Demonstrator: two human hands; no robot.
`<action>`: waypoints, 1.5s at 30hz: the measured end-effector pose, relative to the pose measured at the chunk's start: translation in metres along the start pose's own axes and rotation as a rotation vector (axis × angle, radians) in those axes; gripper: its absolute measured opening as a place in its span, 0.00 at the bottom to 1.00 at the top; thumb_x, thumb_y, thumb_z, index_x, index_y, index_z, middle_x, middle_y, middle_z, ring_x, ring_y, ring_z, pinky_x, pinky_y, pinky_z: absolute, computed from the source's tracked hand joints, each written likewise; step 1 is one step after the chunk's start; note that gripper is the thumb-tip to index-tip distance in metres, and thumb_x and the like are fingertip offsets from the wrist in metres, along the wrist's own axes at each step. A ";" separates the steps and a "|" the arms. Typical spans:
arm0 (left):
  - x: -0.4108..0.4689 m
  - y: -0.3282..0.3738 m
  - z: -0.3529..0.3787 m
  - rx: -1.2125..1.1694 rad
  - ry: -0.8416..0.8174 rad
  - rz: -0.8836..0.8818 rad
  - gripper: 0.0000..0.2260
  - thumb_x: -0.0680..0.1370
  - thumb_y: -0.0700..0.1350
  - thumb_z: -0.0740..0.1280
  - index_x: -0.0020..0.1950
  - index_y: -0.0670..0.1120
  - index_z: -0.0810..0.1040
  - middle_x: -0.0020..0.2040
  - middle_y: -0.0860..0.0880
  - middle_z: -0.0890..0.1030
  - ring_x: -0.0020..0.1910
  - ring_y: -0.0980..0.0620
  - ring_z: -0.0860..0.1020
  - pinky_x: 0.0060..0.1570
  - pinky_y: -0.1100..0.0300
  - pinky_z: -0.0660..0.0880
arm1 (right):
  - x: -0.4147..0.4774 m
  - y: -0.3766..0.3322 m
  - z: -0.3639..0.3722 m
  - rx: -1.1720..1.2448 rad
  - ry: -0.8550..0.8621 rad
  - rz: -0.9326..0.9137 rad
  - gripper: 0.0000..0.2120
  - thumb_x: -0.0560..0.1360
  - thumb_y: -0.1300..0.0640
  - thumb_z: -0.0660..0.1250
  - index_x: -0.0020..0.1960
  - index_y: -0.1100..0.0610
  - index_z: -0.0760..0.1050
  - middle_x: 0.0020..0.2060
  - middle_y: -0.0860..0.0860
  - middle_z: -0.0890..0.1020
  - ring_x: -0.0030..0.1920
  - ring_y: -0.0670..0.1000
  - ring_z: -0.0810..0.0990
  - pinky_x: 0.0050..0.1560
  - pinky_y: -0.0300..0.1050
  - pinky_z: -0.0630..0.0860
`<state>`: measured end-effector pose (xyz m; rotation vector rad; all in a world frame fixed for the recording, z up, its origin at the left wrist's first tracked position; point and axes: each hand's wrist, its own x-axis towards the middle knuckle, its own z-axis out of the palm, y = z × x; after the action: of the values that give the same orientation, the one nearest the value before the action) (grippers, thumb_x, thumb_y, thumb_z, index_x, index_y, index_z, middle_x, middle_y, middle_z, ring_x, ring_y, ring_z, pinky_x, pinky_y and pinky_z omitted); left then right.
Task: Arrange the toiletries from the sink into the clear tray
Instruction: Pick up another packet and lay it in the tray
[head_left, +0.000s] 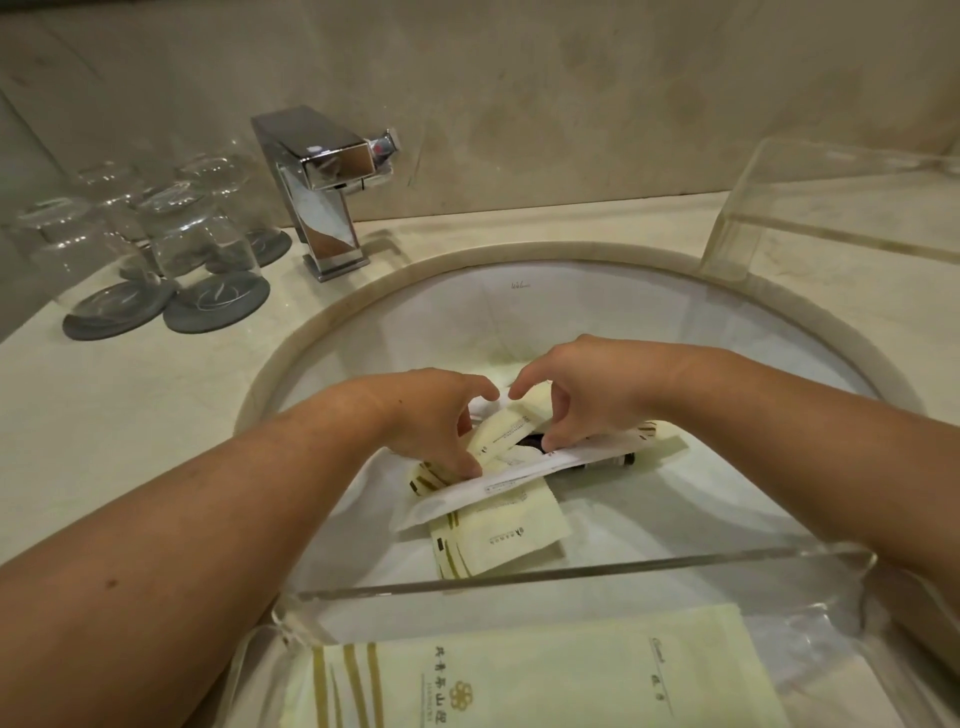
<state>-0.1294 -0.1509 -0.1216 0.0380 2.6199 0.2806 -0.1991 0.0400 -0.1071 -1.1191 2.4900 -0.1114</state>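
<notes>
A pile of cream and white toiletry packets (498, 540) lies in the white sink bowl (415, 322), with a long white sachet (519, 480) across it and a dark tube (597, 461) underneath. My left hand (441, 415) pinches a small cream packet (498, 431) at the top of the pile. My right hand (582, 395) grips the same cluster from the right, thumb against the white sachet. The clear tray (571, 571) sits at the near edge of the sink and holds one large cream packet (519, 675) with gold stripes.
A chrome faucet (322, 187) stands behind the sink at the left. Several upturned glasses (171, 228) rest on grey coasters on the left counter. A second clear acrylic box (831, 208) stands on the counter at the back right.
</notes>
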 end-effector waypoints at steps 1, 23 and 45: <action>0.000 0.000 0.000 0.003 0.018 0.000 0.41 0.71 0.56 0.78 0.79 0.58 0.60 0.54 0.58 0.78 0.53 0.53 0.78 0.58 0.55 0.76 | 0.000 0.001 0.000 -0.004 0.001 -0.005 0.32 0.71 0.44 0.76 0.72 0.39 0.70 0.44 0.40 0.79 0.40 0.36 0.68 0.47 0.43 0.71; -0.015 -0.017 -0.033 -0.192 0.688 -0.055 0.25 0.78 0.50 0.71 0.74 0.58 0.69 0.51 0.56 0.80 0.42 0.60 0.77 0.33 0.65 0.70 | 0.003 0.050 -0.014 0.041 0.056 0.253 0.14 0.77 0.54 0.69 0.61 0.43 0.78 0.59 0.40 0.79 0.58 0.48 0.78 0.58 0.44 0.75; -0.007 -0.022 -0.030 -0.178 0.568 -0.012 0.27 0.78 0.49 0.71 0.75 0.58 0.67 0.48 0.58 0.81 0.40 0.59 0.79 0.31 0.64 0.71 | 0.016 0.021 0.006 0.019 -0.138 0.256 0.16 0.76 0.40 0.66 0.60 0.44 0.80 0.51 0.44 0.81 0.57 0.52 0.78 0.62 0.51 0.76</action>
<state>-0.1369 -0.1787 -0.0975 -0.1387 3.1393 0.5931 -0.2208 0.0430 -0.1223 -0.7637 2.4764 0.0150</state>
